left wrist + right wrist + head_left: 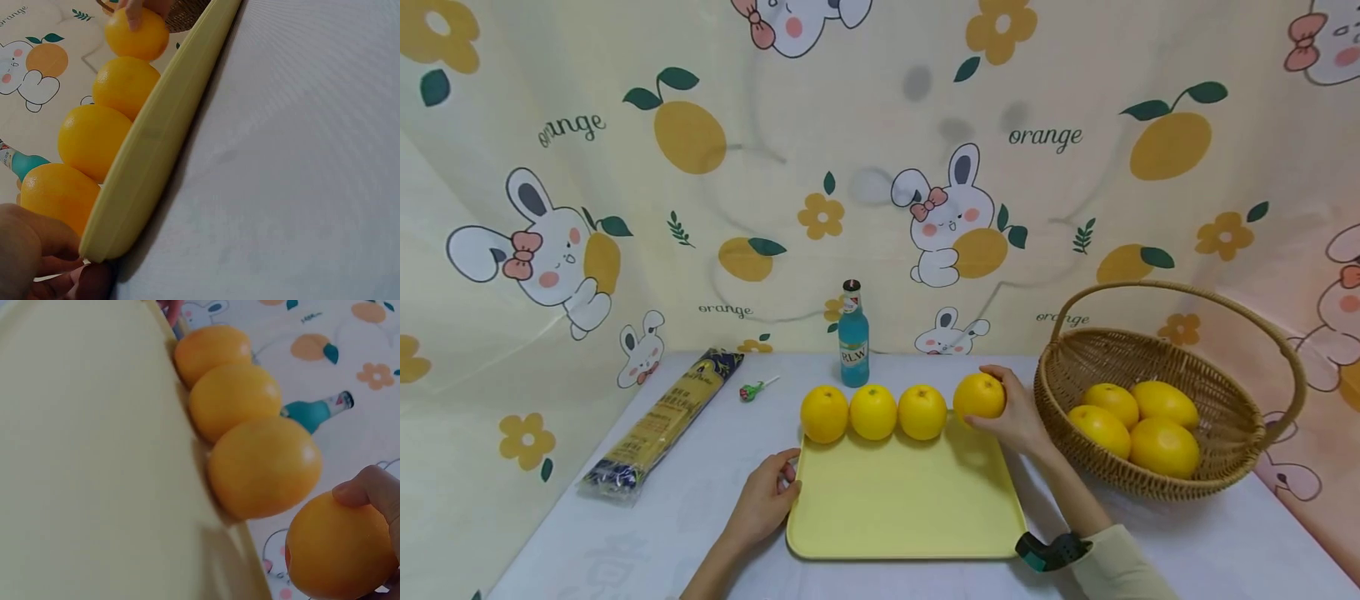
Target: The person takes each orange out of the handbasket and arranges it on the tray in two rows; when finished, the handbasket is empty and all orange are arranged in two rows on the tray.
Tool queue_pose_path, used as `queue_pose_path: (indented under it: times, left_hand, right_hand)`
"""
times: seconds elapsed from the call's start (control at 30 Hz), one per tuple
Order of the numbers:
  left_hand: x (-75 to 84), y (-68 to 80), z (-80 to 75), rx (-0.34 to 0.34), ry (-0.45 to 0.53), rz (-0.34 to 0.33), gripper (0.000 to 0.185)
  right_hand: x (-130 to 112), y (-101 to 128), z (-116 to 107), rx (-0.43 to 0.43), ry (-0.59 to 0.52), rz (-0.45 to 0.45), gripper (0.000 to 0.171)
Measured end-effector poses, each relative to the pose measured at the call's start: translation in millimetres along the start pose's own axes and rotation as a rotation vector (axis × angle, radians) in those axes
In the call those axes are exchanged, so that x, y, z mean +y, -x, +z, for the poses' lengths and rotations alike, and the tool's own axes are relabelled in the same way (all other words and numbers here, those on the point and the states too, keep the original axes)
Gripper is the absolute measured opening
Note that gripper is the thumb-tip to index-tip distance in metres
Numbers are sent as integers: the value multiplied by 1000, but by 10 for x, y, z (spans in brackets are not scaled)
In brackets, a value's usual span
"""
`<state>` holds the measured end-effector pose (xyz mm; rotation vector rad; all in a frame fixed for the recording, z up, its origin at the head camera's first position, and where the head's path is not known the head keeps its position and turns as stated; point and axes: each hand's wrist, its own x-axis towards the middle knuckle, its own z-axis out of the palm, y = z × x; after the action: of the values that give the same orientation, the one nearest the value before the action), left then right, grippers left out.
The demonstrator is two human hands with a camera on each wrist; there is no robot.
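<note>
A yellow tray [906, 508] lies on the table in front of me. Three oranges [873, 412] stand in a row along its far edge. My right hand [1011, 410] grips a fourth orange [979, 396] at the tray's far right corner, a small gap from the row. In the right wrist view the thumb [369, 490] curls over this orange [340, 553] beside the row [262, 465]. My left hand [769, 493] holds the tray's left edge near the front corner. The left wrist view shows its fingers [37, 247] pinching the tray rim [144, 162].
A wicker basket [1262, 433] with a tall handle holds several oranges at the right. A blue bottle [853, 342] stands behind the row. A long pasta packet [662, 421] and a lollipop [752, 389] lie at the left. A printed cloth hangs behind the table.
</note>
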<state>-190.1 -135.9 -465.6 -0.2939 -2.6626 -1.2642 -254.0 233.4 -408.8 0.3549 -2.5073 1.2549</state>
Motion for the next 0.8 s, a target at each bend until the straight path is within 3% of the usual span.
queue_pose_path:
  times: [0.13,0.4,0.67,0.8]
  left_hand:
    - [4,-1,-7,-7,6,-21,42]
    - [6,1,-6,-37,16,-60,43]
    - [4,-3,-2,-35,6,-57,43]
    - [6,-7,-6,-33,1,-55,43]
  right_hand:
    - [86,32,41,-37,-7,51,78]
    - [193,70,129,-95,-75,40,78]
    - [-52,135,89,-87,-107,19,75]
    - [-58,137,76,-101,-118,10,75]
